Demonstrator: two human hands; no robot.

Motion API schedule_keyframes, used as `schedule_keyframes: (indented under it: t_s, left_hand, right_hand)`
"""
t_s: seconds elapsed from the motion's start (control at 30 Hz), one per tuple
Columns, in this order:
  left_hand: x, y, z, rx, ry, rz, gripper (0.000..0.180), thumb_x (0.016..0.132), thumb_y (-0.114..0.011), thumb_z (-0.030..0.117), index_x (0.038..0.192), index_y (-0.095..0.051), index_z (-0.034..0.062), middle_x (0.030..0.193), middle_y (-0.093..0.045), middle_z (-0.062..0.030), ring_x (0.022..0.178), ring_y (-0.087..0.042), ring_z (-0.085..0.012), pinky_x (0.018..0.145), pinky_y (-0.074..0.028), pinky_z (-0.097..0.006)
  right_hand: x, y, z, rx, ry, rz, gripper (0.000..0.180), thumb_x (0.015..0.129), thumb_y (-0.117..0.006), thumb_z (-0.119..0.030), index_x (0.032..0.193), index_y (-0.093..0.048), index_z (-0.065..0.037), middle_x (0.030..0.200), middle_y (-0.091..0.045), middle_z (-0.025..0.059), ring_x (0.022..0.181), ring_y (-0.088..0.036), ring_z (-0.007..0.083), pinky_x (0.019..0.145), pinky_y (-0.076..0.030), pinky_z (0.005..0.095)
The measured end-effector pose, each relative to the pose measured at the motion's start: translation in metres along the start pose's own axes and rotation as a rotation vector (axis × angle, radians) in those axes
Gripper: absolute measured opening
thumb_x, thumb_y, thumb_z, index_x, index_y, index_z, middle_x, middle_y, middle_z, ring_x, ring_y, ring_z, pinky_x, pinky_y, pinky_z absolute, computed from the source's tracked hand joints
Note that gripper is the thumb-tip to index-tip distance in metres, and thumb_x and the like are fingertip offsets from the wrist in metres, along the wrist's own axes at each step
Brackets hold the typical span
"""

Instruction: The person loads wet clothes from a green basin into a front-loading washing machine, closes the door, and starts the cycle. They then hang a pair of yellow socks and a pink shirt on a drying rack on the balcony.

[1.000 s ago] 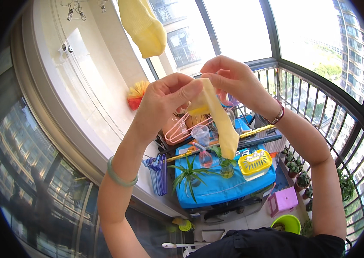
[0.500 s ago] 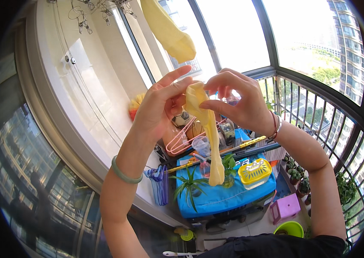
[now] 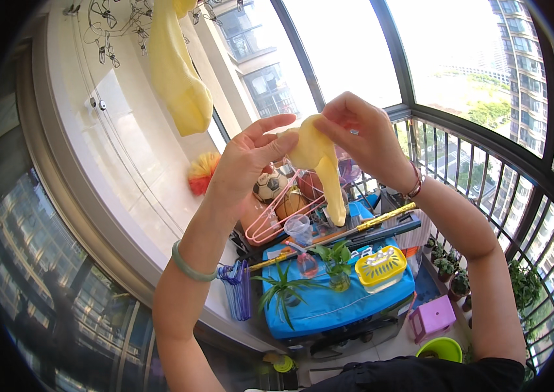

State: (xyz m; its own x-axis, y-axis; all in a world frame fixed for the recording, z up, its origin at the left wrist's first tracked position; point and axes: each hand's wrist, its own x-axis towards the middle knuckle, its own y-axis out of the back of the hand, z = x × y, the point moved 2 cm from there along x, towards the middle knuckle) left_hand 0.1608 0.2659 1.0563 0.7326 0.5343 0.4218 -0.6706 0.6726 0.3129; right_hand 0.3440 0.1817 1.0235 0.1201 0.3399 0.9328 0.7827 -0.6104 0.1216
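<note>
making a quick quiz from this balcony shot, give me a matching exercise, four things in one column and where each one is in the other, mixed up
Things:
1. yellow sock
2. second yellow sock
3. yellow basket with a white handle
4. small purple stool

Places:
A. on the floor beside a green bucket
B. hanging from the clip rack overhead
C. pinched between the left hand and right hand
D. on the blue cloth-covered table

Pairs: 1-C, 2-B, 3-D, 4-A
</note>
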Motion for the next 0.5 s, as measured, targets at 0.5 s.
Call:
schedule_keyframes:
  t_s: [0.5]
  left_hand:
    - [0.041,-0.016,0.021,0.064,-0.434,0.212,0.039,0.091,-0.069,0.019,0.125,-0.056,0.0066,0.094,-0.068,-0.0026,0.089,-0.062,-0.0084,0.084,-0.047,-0.024]
  right_hand:
    - [0.045,0.010,0.001,0.363,-0.165,-0.071,0.048,0.095,-0.060,-0.042,0.118,-0.057,-0.001,0.099,-0.065,0.0060,0.072,-0.060,0.0080,0.061,-0.050,0.0199]
